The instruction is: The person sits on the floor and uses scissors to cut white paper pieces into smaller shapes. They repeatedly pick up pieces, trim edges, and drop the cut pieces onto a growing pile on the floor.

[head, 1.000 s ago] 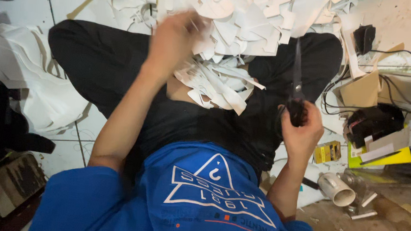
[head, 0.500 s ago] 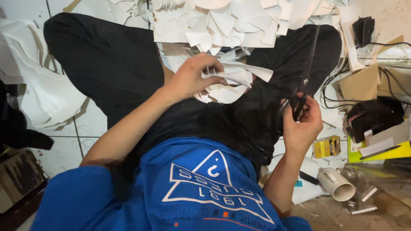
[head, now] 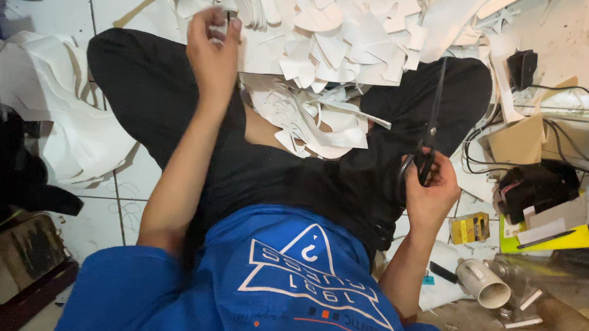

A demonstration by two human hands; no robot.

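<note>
From where I watch, the risk sits nearest me: my right hand is closed through the handles of black scissors whose shut blades point up beside the knee, so a careless swing could jab my leg or snag the cut white pieces in my lap. Farther out, my left hand pinches a white cut-out from the heap of white shapes, fingers nearly closed; that loose heap could slide if tugged.
</note>
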